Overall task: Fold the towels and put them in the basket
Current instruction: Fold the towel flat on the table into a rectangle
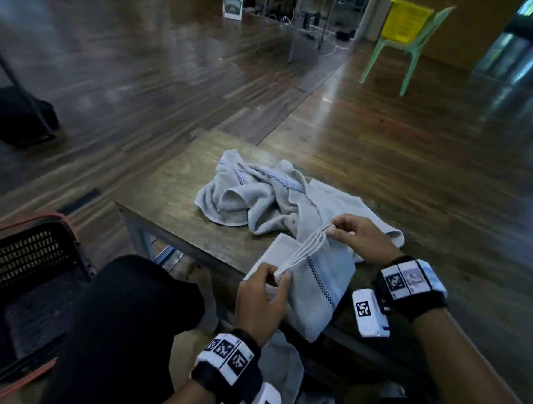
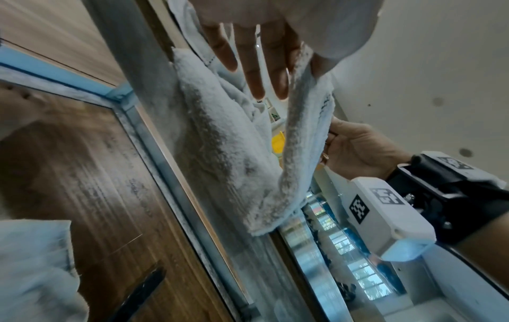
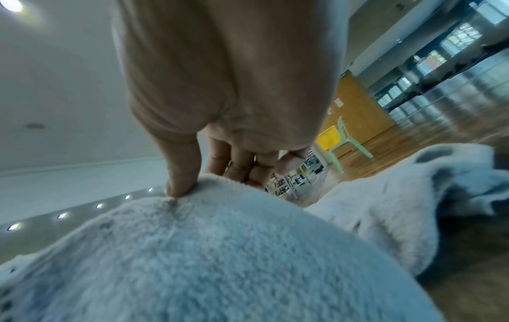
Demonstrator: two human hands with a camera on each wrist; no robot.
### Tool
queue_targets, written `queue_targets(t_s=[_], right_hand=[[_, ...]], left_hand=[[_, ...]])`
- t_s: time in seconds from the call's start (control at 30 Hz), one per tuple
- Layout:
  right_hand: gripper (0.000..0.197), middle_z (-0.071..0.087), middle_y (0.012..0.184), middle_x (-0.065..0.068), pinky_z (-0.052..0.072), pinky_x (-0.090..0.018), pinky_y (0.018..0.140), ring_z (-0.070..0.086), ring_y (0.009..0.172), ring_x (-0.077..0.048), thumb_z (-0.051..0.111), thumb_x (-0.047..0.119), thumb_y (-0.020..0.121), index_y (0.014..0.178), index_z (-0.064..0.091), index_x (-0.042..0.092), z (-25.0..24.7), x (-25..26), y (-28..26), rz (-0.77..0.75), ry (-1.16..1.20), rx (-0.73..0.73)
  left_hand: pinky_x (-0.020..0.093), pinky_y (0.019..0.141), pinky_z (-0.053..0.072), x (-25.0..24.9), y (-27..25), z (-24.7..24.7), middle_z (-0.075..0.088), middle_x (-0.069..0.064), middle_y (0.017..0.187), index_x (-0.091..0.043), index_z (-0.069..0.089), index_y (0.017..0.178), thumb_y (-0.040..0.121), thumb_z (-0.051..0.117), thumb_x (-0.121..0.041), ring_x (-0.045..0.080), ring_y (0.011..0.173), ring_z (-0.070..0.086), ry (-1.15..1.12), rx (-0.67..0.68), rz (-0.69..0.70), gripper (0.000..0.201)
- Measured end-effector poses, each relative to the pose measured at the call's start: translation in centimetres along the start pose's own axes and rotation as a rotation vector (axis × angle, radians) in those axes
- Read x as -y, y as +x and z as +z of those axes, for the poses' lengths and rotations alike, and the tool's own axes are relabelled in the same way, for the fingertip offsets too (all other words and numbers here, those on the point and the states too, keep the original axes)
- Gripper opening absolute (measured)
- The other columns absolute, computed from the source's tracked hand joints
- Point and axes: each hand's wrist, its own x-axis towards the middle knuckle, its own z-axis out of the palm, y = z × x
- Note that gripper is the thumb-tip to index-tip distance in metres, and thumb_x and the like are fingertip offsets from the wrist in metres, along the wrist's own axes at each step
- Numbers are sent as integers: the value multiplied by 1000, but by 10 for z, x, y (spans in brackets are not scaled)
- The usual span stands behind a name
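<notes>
Folded towel (image 1: pixel 319 286) pinched at both ends by left hand (image 1: pixel 261 298) and right hand (image 1: pixel 360 235) fingers | crumpled towel (image 1: pixel 253 191) unfolded at 12 o'clock on tabletop (image 1: pixel 172 190) | basket (image 1: pixel 21 268) at 9 o'clock, apparently no towel inside

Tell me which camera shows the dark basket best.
The head view: the basket sits on the floor at lower left, its slotted wall and red rim visible. Neither wrist view shows it; they show the folded towel pinched by the left hand and right hand.

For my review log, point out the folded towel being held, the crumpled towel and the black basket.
folded towel (image 1: pixel 322 286), head view, flat face beside the checked stripe.
crumpled towel (image 1: pixel 253 194), head view, middle of the heap.
black basket (image 1: pixel 21 258), head view, perforated wall.
</notes>
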Motion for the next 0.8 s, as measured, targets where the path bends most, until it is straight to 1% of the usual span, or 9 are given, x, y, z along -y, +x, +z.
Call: queue_targets(t_s=[0.13,0.2,0.27,0.37,0.43,0.53,0.63,0.7,0.8], right_hand=[[12,68,89,-8,48,-32,79,59,79,-12,65,21,86,91,68,10,25,9,35,21,-62,59],[12,68,86,-1,47,-34,82,60,81,-12,66,24,85,90,69,14,36,11,48,39,-111,97],[12,69,88,-5,47,-36,83,62,84,-17,65,24,86,88,69,12,46,12,57,43,-146,125],[11,68,86,-8,44,-35,81,59,83,-19,64,25,87,83,68,16,58,10,65,30,-212,157],[12,65,79,6,42,-41,88,59,82,-15,64,34,85,73,63,33,64,6,69,52,-277,160],[17,61,75,17,40,-51,93,59,84,-11,62,44,81,65,58,41,71,-4,74,72,-376,171],[14,62,83,14,34,-44,88,58,93,-13,58,44,85,74,62,38,76,-1,75,55,-516,162],[16,64,94,9,25,-37,81,54,101,-14,54,41,89,86,66,32,80,6,74,40,-642,168],[13,62,107,6,23,-41,86,46,115,-18,52,36,90,93,64,33,81,12,71,59,-722,236]], left_hand=[[30,53,42,15,9,-4,49,-7,52,-24,42,66,79,48,-55,11,49,46,-40,-17,-145,34],[41,58,47,26,13,-7,49,-4,52,-24,41,66,78,46,-56,20,53,50,-20,-11,-191,35],[48,65,46,34,15,-10,50,0,55,-23,39,64,77,43,-55,26,60,52,27,-18,-221,35],[36,67,36,39,17,-16,43,-6,64,-26,33,58,69,34,-55,24,74,48,141,-20,-237,31],[33,71,34,39,16,-18,41,-10,71,-29,33,57,64,31,-57,21,82,45,151,-7,-283,29],[32,79,38,48,15,-18,44,-5,81,-30,41,61,63,36,-57,18,86,45,77,-8,-372,27],[32,75,43,53,13,-16,51,-2,81,-24,47,70,78,60,-35,12,74,50,-53,-28,-440,19],[36,71,47,54,12,-16,54,-5,74,-22,46,76,84,63,-24,11,67,52,-117,-39,-475,19],[41,70,52,53,10,-17,56,-5,73,-22,46,82,86,64,-21,10,64,54,-177,-42,-495,18]])
